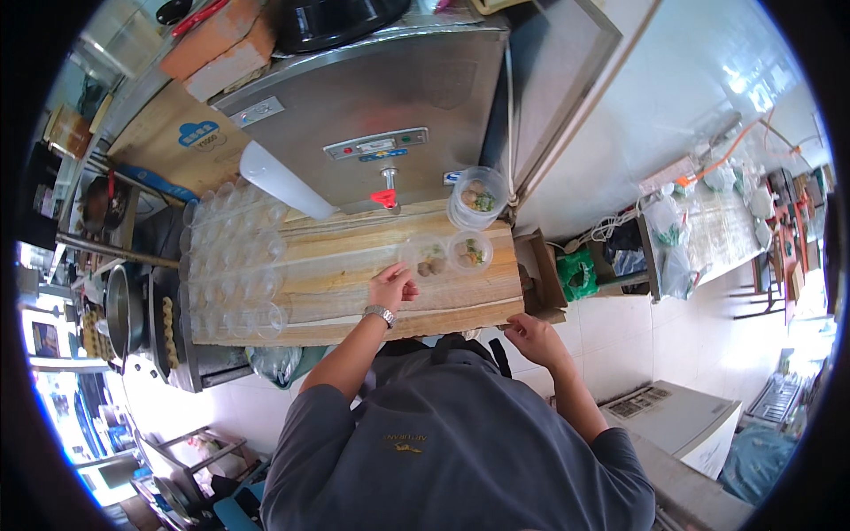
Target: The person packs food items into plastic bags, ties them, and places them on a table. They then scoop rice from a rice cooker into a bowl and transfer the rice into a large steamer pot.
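My left hand [393,285], with a metal watch at the wrist, is over the wooden board [345,265], its fingers loosely curled and nothing clearly seen in them. Just beyond it is a clear round plastic cup [425,255] holding brown balls and chopped greens. Touching or close beside that stands another clear cup [471,251] with similar food. Farther back, a stack of clear tubs [477,198] has brown balls and greens in the top one. My right hand [528,335] rests at the board's near right corner, fingers bent; whether it grips the edge is unclear.
Rows of clear plastic cups [236,265] cover the board's left end. A white plastic cylinder [285,180] leans behind them. A steel cabinet [372,86] with a red-handled tap [385,198] stands at the back. A cardboard box [541,272] is right of the board.
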`<action>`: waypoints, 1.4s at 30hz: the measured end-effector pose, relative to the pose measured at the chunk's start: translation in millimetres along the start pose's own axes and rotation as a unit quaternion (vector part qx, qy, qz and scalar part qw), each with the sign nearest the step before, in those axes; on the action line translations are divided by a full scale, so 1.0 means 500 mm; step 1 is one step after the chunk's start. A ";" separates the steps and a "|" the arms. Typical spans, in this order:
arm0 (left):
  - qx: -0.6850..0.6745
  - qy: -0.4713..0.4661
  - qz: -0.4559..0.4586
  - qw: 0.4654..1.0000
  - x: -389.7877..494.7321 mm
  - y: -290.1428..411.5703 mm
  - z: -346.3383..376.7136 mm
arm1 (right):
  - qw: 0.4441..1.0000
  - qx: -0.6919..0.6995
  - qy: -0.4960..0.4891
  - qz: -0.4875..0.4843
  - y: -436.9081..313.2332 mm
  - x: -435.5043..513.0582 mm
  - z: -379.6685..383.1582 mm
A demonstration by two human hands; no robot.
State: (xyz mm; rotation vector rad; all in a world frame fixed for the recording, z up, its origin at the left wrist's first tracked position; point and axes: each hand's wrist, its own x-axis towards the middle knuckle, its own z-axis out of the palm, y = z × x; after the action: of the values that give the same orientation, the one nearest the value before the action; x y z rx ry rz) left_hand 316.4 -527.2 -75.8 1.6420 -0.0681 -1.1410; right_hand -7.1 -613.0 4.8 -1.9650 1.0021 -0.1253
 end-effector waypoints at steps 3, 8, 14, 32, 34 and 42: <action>-0.068 0.062 -0.034 0.995 0.039 -0.017 -0.017 | 0.998 -0.006 -0.006 -0.062 -0.045 0.040 -0.008; -0.145 0.039 -0.036 0.988 0.165 -0.031 0.000 | 0.985 -0.042 -0.049 -0.158 -0.153 0.099 0.016; -0.147 0.027 -0.057 0.987 0.210 -0.019 -0.001 | 0.939 -0.150 0.112 -0.287 -0.343 0.235 0.039; 0.465 0.247 0.506 0.683 0.099 0.558 -0.385 | 0.876 -0.367 0.171 -0.261 -0.368 0.315 0.159; 0.520 0.209 0.408 0.721 0.117 0.579 -0.376 | 0.878 -0.376 0.152 -0.253 -0.353 0.307 0.169; 0.542 0.155 0.316 0.763 0.143 0.634 -0.366 | 0.911 -0.288 0.163 -0.247 -0.316 0.288 0.187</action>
State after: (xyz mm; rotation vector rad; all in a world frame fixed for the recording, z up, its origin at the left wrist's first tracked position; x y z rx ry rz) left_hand 633.3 -567.2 116.2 2.4817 -1.1688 -0.2058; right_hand 225.2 -607.2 28.1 -2.7900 0.7692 -0.5024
